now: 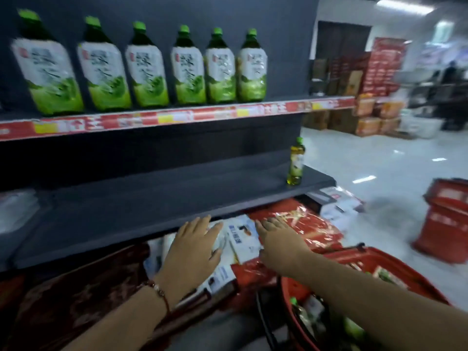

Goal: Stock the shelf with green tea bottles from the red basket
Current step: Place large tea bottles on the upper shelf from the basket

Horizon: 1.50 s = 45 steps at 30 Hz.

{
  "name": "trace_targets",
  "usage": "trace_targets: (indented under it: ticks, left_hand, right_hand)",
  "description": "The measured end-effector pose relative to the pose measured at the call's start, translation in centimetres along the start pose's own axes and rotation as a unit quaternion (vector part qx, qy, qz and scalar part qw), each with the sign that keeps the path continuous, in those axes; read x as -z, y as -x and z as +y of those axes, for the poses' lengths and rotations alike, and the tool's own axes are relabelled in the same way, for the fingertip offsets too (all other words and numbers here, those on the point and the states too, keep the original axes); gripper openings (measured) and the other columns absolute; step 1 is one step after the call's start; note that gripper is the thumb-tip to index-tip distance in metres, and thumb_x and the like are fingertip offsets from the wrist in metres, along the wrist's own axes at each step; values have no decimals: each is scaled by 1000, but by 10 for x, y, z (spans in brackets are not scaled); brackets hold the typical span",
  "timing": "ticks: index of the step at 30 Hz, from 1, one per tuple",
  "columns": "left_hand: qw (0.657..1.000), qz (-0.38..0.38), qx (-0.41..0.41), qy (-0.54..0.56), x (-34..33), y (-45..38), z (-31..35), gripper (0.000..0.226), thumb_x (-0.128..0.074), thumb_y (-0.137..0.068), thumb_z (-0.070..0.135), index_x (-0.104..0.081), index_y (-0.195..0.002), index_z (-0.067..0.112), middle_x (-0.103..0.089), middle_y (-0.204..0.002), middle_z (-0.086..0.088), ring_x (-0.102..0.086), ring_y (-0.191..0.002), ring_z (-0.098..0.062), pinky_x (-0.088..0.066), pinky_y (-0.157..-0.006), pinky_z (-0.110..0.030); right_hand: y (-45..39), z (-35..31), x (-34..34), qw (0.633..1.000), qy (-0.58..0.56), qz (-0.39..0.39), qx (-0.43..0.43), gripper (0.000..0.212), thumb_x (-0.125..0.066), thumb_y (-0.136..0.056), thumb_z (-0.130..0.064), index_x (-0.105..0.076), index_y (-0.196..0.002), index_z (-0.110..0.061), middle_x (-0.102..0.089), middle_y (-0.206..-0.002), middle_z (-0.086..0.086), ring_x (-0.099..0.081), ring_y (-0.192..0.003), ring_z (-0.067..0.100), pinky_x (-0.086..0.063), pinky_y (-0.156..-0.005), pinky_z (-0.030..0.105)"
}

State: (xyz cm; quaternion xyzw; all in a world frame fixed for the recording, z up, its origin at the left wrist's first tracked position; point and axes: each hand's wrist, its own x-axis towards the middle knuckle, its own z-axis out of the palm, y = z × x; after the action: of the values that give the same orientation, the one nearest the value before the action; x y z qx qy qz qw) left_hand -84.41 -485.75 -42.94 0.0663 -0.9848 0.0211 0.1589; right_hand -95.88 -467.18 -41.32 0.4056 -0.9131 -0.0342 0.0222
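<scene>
Nearest: red basket (359, 259) at lower right, under the right forearm. Green caps and labels show inside it, so tea bottles (311, 315) remain to be stocked; count cannot be read through the blur.

Left hand (195, 249): flat, palm down, fingers (200, 224) straight and slightly spread, holding nothing. It lies over the white boxes (243, 236) on the lowest level. Whether it touches them is unclear.

Right hand (278, 239): also flat and empty, fingers straight and close together, over the red packets (304, 229) just beside those boxes.

Above the hands: dark middle shelf (152, 198), with one small green tea bottle (295, 162) upright near its right end. Top shelf (177, 117): six large green tea bottles (147, 67) in a row, labels forward.

Judgement: step in hand is the reach back for the next bottle; neither hand carries one. To do it well:
- bring the right hand down into the basket, grip one bottle round the body, not the cap;
- lift clear of the basket rim before swinging;
- set it upright on the middle shelf next to the lone bottle, label out;
- keep the left hand off the loose boxes so they do not slide.
</scene>
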Motion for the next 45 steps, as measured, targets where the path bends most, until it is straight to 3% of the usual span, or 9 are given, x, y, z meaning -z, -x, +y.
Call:
trace_targets:
  ticks: [3,7,9,13,19,31,41,43,45]
  left_hand:
    - [998,-24,-49,23,-35,2,50,58,-64,-73,42,-67,-125,18,-66,-128,-12,-65,-114,-34,-52,-95,-49]
    - [988,-87,-104,68,-69,1,114,63,-49,-96,45,-34,-153,26,-33,-160,-4,-29,-147,-28,-21,-121,-43]
    - [982,-103,-135,81,-81,-4,140,64,-43,-101,46,-21,-157,27,-20,-165,-3,-16,-151,-25,-9,-122,-40]
    - [969,-149,-174,91,-103,-14,179,63,-41,-102,44,-17,-158,26,-14,-166,-3,-9,-153,-23,-1,-123,-38]
    - [954,-177,-231,75,-140,-41,211,62,-43,-102,40,-21,-157,23,-22,-164,-6,-17,-151,-26,-6,-123,-40]
    - [937,-269,-196,106,-223,-90,259,66,-48,-100,43,-22,-157,23,-28,-161,-5,-22,-149,-27,-16,-122,-41]
    - [932,-297,-181,102,-252,-102,267,68,-49,-99,43,-18,-157,22,-22,-163,-9,-19,-149,-32,-16,-122,-46]
    - [933,-297,-176,104,-255,-104,266,69,-49,-99,44,-18,-157,22,-22,-163,-10,-19,-150,-32,-17,-122,-46]
    - [933,-299,-171,107,-256,-104,265,70,-49,-99,44,-18,-157,22,-22,-163,-10,-19,-150,-32,-17,-122,-45]
  right_hand:
    - [46,42,-45,997,4,-45,-64,73,-45,-95,-30,-14,-156,-6,-28,-159,14,-19,-149,28,-8,-123,38]
    - [98,87,-95,984,-38,-83,-152,73,-45,-94,-31,-15,-157,-8,-30,-159,12,-24,-148,26,-12,-123,36]
    - [120,102,-106,978,-66,-76,-182,67,-42,-97,-30,-18,-156,-11,-34,-157,9,-29,-145,25,-18,-121,36]
    - [147,127,-124,968,-92,-78,-222,56,-43,-99,-21,-30,-153,-15,-39,-154,6,-34,-143,25,-29,-115,36]
    - [153,164,-167,973,-46,-77,-210,43,-54,-95,-10,-53,-136,-21,-63,-129,1,-59,-118,20,-49,-100,33]
    - [93,209,-260,956,-96,-114,-253,50,-54,-88,8,-61,-130,-18,-66,-120,5,-63,-108,23,-56,-89,36]
    - [59,207,-308,903,-199,-91,-369,32,-55,-92,-5,-62,-123,-10,-64,-118,9,-60,-108,26,-54,-87,38]
    - [54,204,-310,888,-213,-87,-398,35,-57,-93,-11,-54,-128,-8,-59,-122,11,-57,-112,27,-51,-91,36]
    - [52,201,-316,851,-242,-102,-454,51,-62,-92,-25,-41,-135,-7,-51,-129,13,-51,-119,28,-47,-97,37]
